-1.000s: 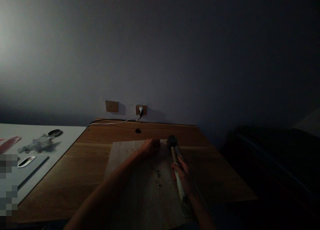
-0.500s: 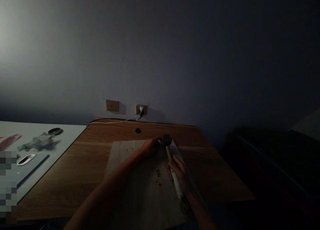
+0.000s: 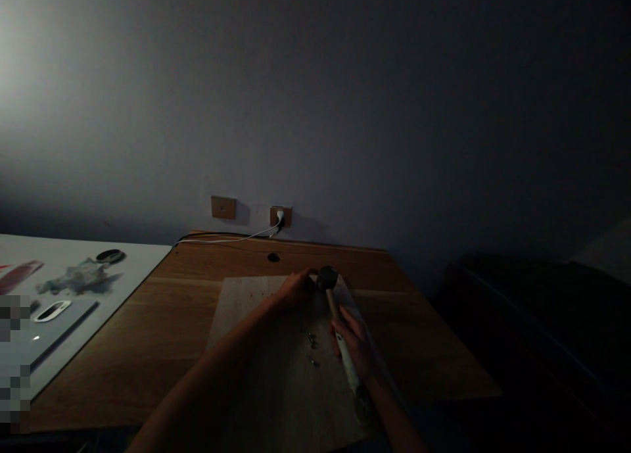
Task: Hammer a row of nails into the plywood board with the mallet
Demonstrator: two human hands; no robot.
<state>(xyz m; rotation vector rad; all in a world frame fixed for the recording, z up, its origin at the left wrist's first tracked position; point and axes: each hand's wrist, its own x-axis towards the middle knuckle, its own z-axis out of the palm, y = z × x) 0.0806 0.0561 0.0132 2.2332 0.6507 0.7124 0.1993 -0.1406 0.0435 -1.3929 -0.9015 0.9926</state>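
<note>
Right grip (image 3: 353, 342): wrapped round mallet (image 3: 347, 359)
Left grip (image 3: 294, 288): near mallet head; cannot tell if empty
Mallet: could clip left grip if misaimed

6 o'clock: board (image 3: 290, 400) pale wood, matt; fasteners (image 3: 311, 340) shiny metal; mallet head (image 3: 327, 278) dark, matt, material unclear; handle (image 3: 350, 367) woody near head; table (image 3: 428, 361) brown wood, smooth, grained. 9 o'clock: tabletop (image 3: 148, 253) white, smooth; wrapping (image 3: 81, 277) crumpled, plastic-looking. 12 o'clock: wall (image 3: 315, 98) matt

text: none legible | labels, brands: none legible | numbers, signs: none
</note>
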